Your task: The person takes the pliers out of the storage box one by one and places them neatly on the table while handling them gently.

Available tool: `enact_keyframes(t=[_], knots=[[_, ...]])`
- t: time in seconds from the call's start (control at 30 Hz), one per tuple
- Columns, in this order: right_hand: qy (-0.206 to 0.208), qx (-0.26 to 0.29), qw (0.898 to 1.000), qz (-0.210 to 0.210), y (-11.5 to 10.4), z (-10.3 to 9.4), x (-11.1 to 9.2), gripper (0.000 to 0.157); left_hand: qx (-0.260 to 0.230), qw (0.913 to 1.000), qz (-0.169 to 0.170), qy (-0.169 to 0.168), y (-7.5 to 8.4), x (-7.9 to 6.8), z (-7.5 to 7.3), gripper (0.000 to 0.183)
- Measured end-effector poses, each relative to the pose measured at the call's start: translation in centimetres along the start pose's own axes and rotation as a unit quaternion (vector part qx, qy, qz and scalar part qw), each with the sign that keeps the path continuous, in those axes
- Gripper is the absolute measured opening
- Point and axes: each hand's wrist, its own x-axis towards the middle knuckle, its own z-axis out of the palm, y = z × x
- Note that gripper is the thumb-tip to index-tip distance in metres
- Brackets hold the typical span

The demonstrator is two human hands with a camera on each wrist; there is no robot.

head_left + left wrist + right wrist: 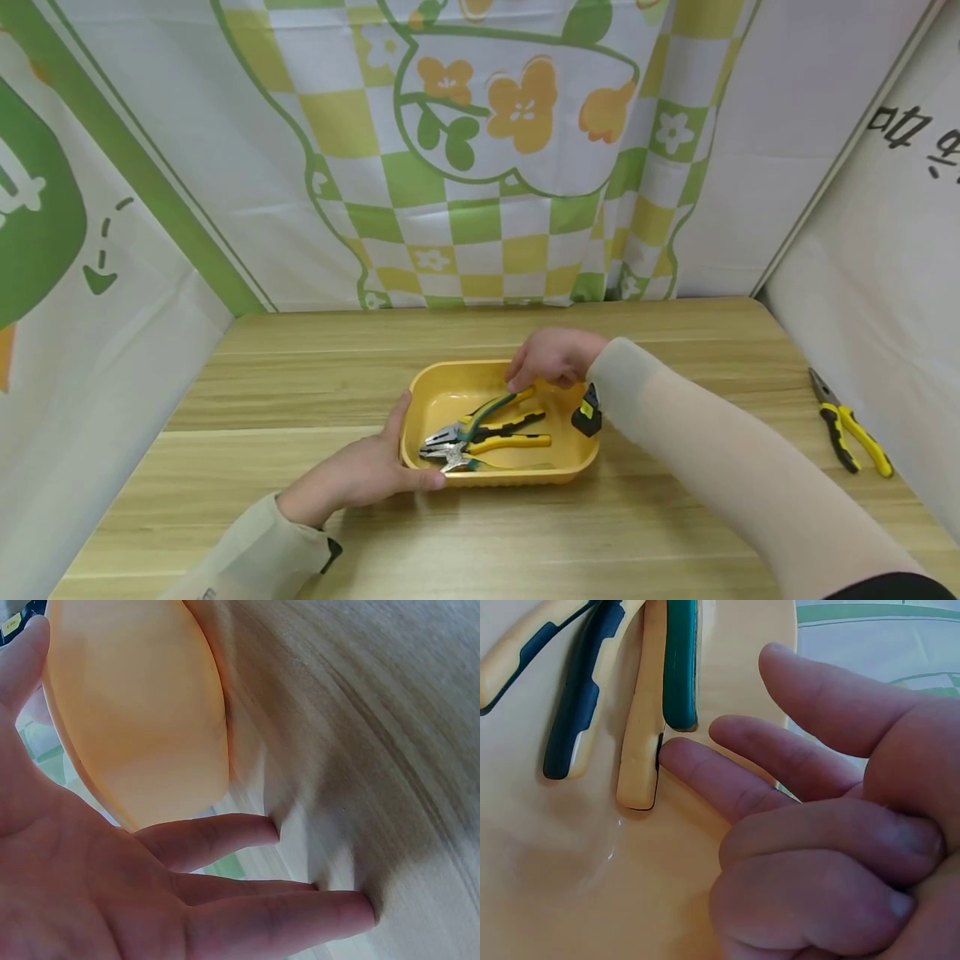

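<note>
Over the far rim of the yellow tray (465,363), the right hand (558,357) is held with its thumb well apart from two extended fingers (720,776), the other two being curled toward the palm; nothing is seen to be gripped. By the leading fingertip the edge of a yellow handle (640,742) is apparently touched, and a green handle (680,675) is set just beside it on the far side. Both belong to the overlapping pliers (491,410) lying in the tray, whose exact number cannot be told. Any grasp, it is judged, would turn on this lie: the handles are placed on the near side of these fingers with their ends to the right, the metal heads are pointed left, and the long axes run roughly left to right, the farthest handle slanted far-right. By the right hand these handles are more nearly reached; by the left hand (367,471), its fingers spread and straight, the tray's near left corner is touched. Farther right, well apart on the tabletop (315,375), long-nosed pliers (834,412) are laid, tips pointed far.
</note>
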Motion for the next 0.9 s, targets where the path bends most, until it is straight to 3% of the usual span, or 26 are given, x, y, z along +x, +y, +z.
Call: enact_keyframes(t=[0.37,0.9], knots=[[0.002,-0.008,1.000,0.013,-0.18,0.23,0.08,0.032,0.008,0.9999,0.013,0.005,0.03,0.06,-0.02,0.136],[0.014,-0.019,1.000,0.009,-0.13,0.66,-0.01,0.024,0.006,1.0000,0.005,-0.002,-0.11,0.23,0.05,0.137]])
